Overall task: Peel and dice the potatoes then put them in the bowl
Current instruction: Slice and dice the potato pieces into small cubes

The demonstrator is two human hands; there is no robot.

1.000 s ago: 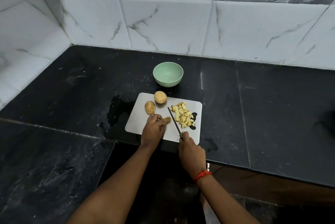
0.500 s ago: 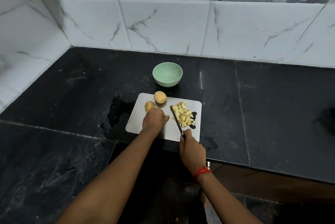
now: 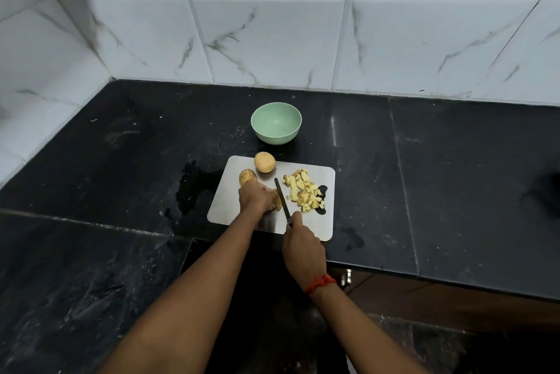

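Occlusions and cut-offs on the counter (image 3: 454, 176)

Most of the potato piece (image 3: 277, 203) sits under the left hand (image 3: 256, 196); only a sliver shows beside the knife (image 3: 281, 197). Knife handle buried in right hand (image 3: 303, 248). Brownish potato (image 3: 247, 176) part-hidden behind left hand. Cutting board (image 3: 230, 207) slot half under diced potato (image 3: 303, 190). Dark shape (image 3: 545, 191) at right edge, cut off, unidentifiable.

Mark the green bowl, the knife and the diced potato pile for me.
green bowl (image 3: 274, 139): head view, on its near outer wall.
knife (image 3: 281, 199): head view, on the middle of the blade.
diced potato pile (image 3: 304, 191): head view, on the centre of the heap.
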